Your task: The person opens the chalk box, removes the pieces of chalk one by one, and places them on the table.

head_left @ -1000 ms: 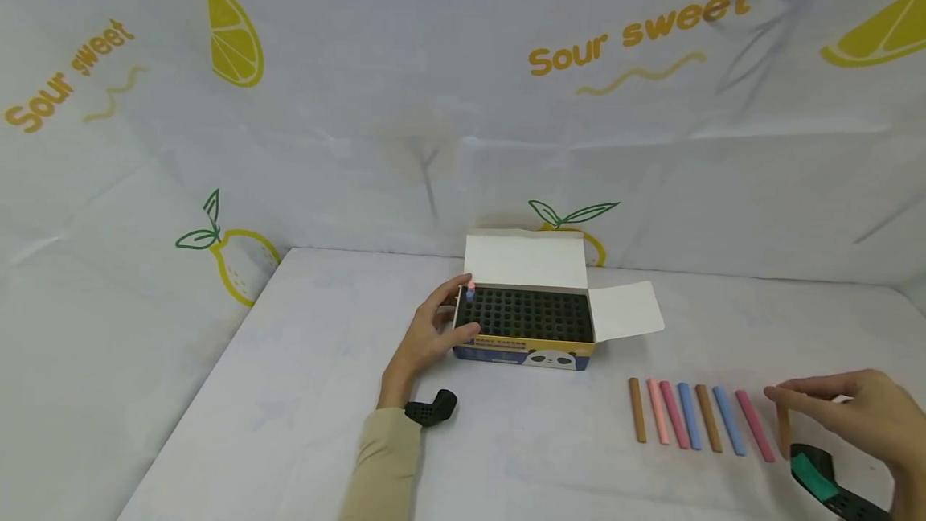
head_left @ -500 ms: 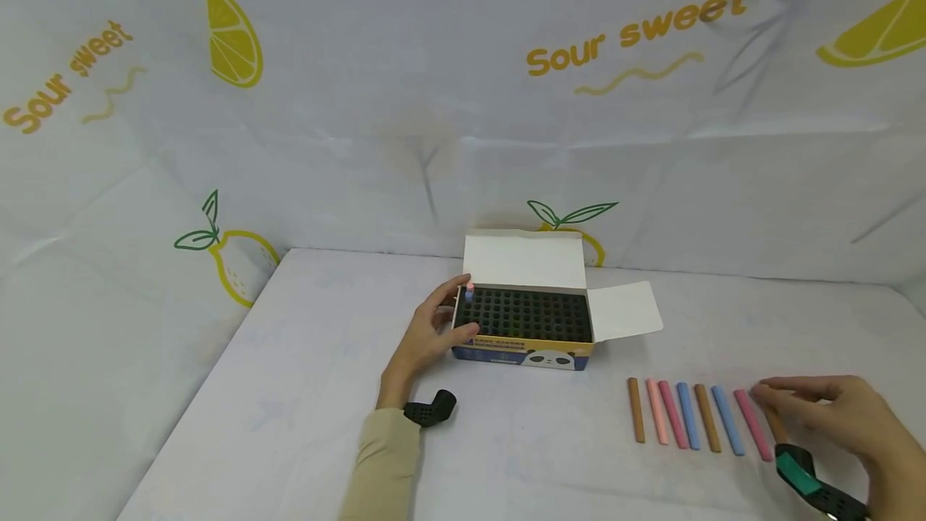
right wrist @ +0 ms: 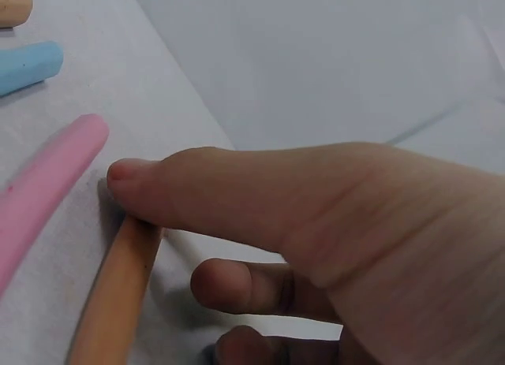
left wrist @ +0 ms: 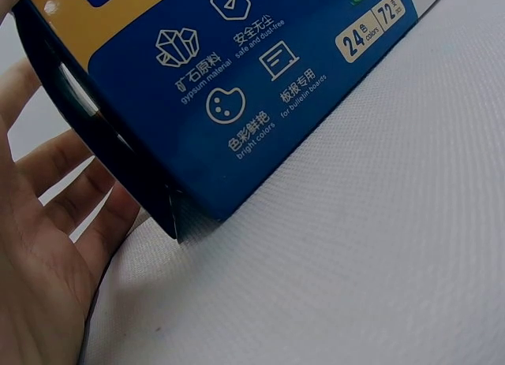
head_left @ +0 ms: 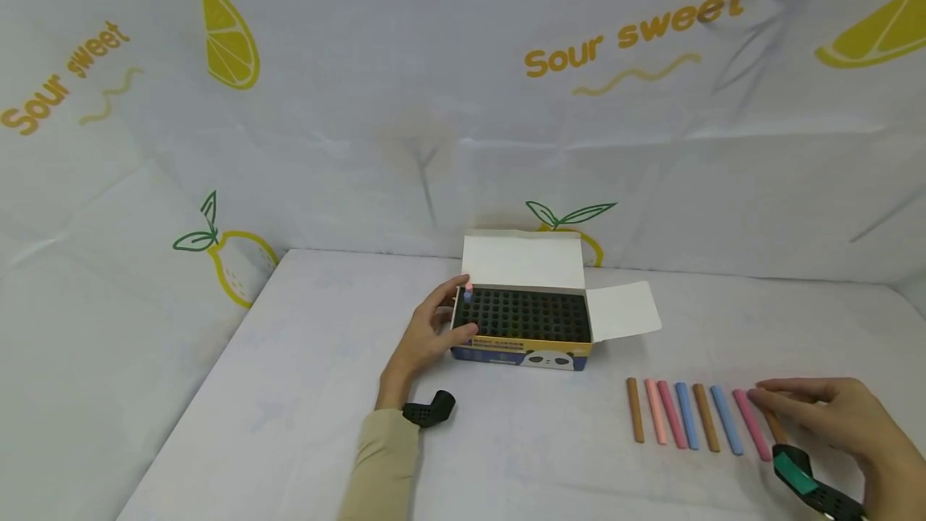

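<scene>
At the left end of an opened chalk box [head_left: 550, 358], my left hand [head_left: 423, 340] grips it, thumb at the front and fingers round the side and back. The left wrist view shows the blue printed box face [left wrist: 221, 89] close up. A pink and a blue chalk tip [head_left: 468, 292] stand out of the black holed insert's back left corner. On the right, my right hand [head_left: 832, 412] pinches the top end of an orange-brown chalk stick [right wrist: 118, 294] between thumb and index finger; the stick leans low beside a pink chalk stick [head_left: 751, 424]. The index fingertip is hidden behind the thumb.
Left of the pink stick, several chalk sticks lie in a row, among them a blue one [head_left: 727, 420] and a brown one [head_left: 635, 410]. The box's white lid [head_left: 522, 260] stands raised and its side flap [head_left: 624, 311] sticks out rightward. A printed cloth hangs behind.
My right hand has shifted a little left, bringing the orange-brown chalk closer to the pink stick and tilting it lower. The left hand and box stay put.
</scene>
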Tool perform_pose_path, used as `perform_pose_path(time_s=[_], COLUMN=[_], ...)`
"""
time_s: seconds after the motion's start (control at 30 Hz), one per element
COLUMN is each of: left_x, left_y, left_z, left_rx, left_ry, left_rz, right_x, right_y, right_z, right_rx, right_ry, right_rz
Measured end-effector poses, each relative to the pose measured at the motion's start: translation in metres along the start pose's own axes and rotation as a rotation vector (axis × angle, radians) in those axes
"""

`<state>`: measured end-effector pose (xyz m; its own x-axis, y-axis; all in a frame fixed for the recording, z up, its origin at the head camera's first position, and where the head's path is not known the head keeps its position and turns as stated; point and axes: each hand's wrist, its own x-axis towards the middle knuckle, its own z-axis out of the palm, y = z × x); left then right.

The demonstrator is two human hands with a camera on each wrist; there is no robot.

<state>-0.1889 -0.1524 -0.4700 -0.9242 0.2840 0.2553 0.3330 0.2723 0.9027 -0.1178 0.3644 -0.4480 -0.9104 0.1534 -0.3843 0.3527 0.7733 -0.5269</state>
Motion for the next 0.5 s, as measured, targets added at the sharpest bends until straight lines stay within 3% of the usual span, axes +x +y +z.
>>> perform_pose_path(time_s=[0.37,0.5], left_x=[0.001,0.0005], left_y=[-0.0017,0.0001], left_z=[0.0004,0.0002], left_rx=[-0.019,-0.023], left_ry=[0.001,0.001], left_rz=[0.01,0.01], right_x=[0.0001,0.0022], right_y=[-0.0028,-0.0007], right_z=[0.0012,0.0014], right_rx=[-0.007,-0.007], right_ry=[0.071,0.062], right_rz=[0.013,-0.003])
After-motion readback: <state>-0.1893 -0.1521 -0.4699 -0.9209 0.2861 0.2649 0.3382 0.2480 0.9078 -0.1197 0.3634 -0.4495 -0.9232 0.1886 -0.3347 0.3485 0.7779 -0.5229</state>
